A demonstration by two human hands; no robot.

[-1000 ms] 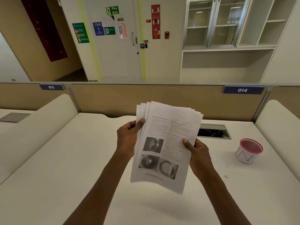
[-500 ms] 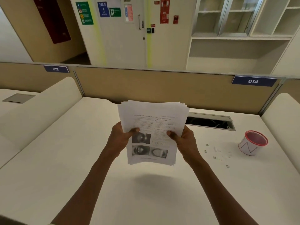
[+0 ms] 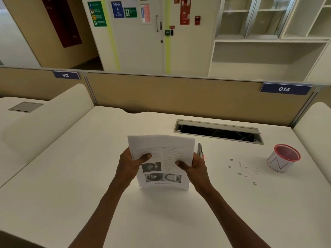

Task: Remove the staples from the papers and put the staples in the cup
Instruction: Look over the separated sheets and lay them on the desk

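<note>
Both hands, left hand (image 3: 129,164) and right hand (image 3: 196,166), grip the papers (image 3: 161,158) upright on the desk (image 3: 71,176), thumbs in front.

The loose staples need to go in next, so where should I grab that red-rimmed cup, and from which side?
Grip the cup round its white side wall, below the red rim, coming from its left, the side facing the right hand. It tilts with its open mouth up and toward the camera, so a wall grip leaves the mouth free for the staples.

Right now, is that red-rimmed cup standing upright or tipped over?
Upright: the cup rests on its base on the desk, red rim facing up.
</note>
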